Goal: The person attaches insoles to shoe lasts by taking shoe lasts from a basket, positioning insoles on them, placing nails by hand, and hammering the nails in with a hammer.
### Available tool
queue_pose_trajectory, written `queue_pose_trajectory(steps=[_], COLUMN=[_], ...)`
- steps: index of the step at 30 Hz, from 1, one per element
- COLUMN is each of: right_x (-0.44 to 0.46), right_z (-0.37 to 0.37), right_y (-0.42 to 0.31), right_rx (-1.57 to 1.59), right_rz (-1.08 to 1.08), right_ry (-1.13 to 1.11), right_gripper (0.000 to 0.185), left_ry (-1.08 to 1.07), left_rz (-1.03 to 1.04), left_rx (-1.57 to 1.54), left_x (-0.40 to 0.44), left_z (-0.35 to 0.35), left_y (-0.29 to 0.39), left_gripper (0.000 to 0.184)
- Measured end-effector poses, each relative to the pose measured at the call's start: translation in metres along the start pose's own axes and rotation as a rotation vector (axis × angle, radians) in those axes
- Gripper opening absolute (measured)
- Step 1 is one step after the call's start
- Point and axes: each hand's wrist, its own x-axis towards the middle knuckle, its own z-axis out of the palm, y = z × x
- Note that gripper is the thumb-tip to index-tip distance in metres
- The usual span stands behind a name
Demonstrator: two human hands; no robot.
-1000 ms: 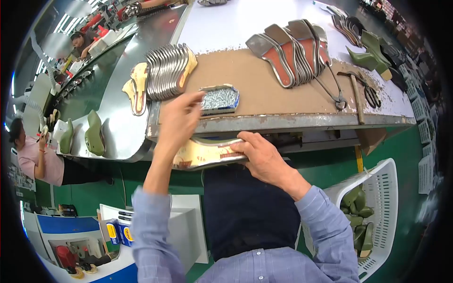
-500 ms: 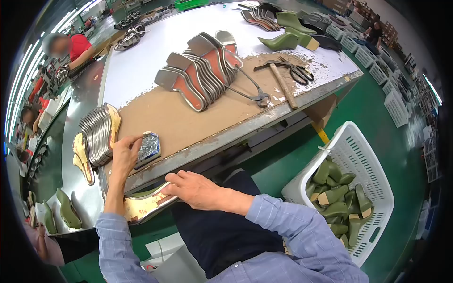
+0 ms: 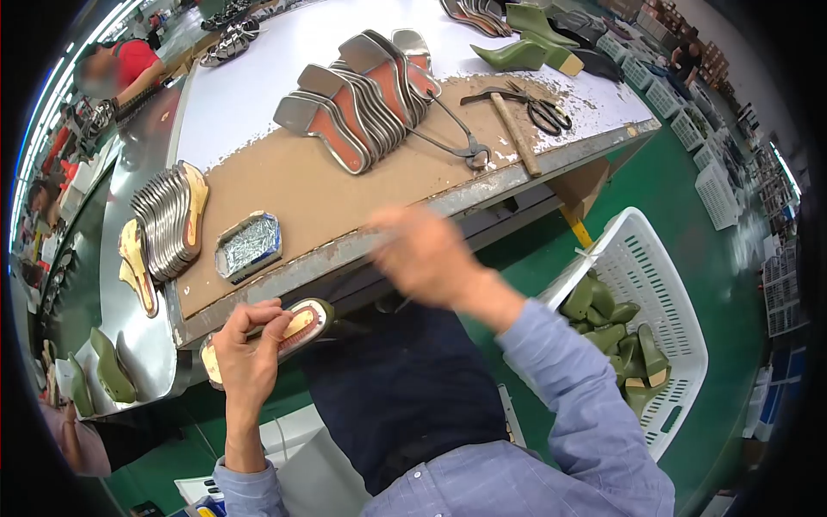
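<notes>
My left hand (image 3: 250, 346) is closed over a green shoe last (image 3: 325, 312) with a pale insole (image 3: 301, 326) on its upturned sole, just below the table edge. Thumb and forefinger press together above the insole; anything small between them is too tiny to make out. My right hand (image 3: 429, 258) is smeared by motion near the table's front edge, apart from the last, its fingers unclear. Left of it on the table sits a small blue-edged box of nails (image 3: 250, 247). A wooden-handled hammer (image 3: 517, 138) lies farther right, beside pincers (image 3: 468, 146) and black-handled scissors (image 3: 550, 117).
Stacked metal-edged insoles (image 3: 168, 220) stand at the left, and orange-faced metal pieces (image 3: 353, 112) in the middle of the table (image 3: 301, 202). A white basket (image 3: 689, 336) of green lasts is on the floor at right. Another person (image 3: 133, 69) works at far left.
My left hand has left the nail box and come down onto the last. My right hand has let go of the last and moved up and right. The view has shifted slightly.
</notes>
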Motion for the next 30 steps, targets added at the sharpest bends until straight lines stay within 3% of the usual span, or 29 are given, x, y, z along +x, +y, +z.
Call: queue_pose_trajectory(steps=[1,3,5,6,8,10,12,14,15,17,18,19,20,22,25,26,28,30], right_x=[-0.008,-0.011,-0.044,-0.055,-0.066,-0.045,-0.043,-0.048,-0.051,-0.041,-0.039,-0.060,-0.050,-0.047,-0.061,-0.069,-0.057,-0.043], right_z=[-0.022,-0.062,-0.083,-0.097,-0.117,-0.137,-0.133,-0.107,-0.102,-0.106,-0.111,-0.110,-0.116,-0.130,-0.139,-0.140,-0.126,-0.101], right_y=[0.031,0.081,0.136,0.140,0.145,0.145,0.176,0.206,0.215,0.214,0.220,0.252,0.229,0.215,0.209,0.199,0.124,0.047], right_rx=[-0.243,-0.330,-0.652,-0.656,-0.732,-0.626,-0.614,-0.665,-0.639,-0.607,-0.606,-0.577,-0.600,-0.645,-0.502,-0.501,0.001,0.299], right_rz=[0.111,0.511,0.351,0.353,0.277,0.658,0.631,0.323,0.467,0.552,0.650,0.613,0.747,0.747,0.588,0.585,0.938,0.991], right_ry=[-0.029,0.121,0.109,0.114,-0.193,-0.142,-0.140,-0.060,-0.271,-0.408,-0.427,-0.365,-0.428,-0.458,-0.132,-0.144,0.186,0.355], right_gripper=[0.019,0.020,0.021,0.021,0.018,0.018,0.021,0.025,0.030,0.028,0.026,0.026,0.033,0.041,0.044,0.044,0.044,0.046], left_ry=[-0.045,-0.093,-0.093,-0.095,-0.117,-0.108,-0.151,-0.166,-0.155,-0.169,-0.162,-0.146,-0.150,-0.119,-0.177,-0.175,-0.186,-0.195], left_rz=[0.026,0.055,0.232,0.238,0.182,0.203,0.022,0.084,0.135,0.154,0.148,0.126,0.111,0.115,0.100,0.089,0.081,0.061], left_rx=[0.026,0.051,0.232,0.232,0.251,0.286,0.205,0.232,0.266,0.252,0.241,0.231,0.215,0.255,0.305,0.299,0.290,0.280], left_x=[0.001,0.001,0.003,0.003,0.002,0.000,0.004,0.007,0.006,0.007,0.007,0.007,0.008,0.007,0.008,0.009,0.009,0.009], left_z=[0.000,0.002,0.005,0.005,0.005,0.005,0.005,0.009,0.005,0.001,-0.001,-0.002,-0.002,0.002,0.001,0.001,0.001,0.000], left_y=[0.002,0.004,0.006,0.007,0.006,0.007,0.016,0.012,0.008,0.008,0.008,0.010,0.009,0.008,0.008,0.007,0.005,0.003], left_gripper=[0.007,0.006,0.008,0.008,0.011,0.010,0.009,0.008,0.008,0.007,0.008,0.007,0.007,0.007,0.009,0.009,0.009,0.009])
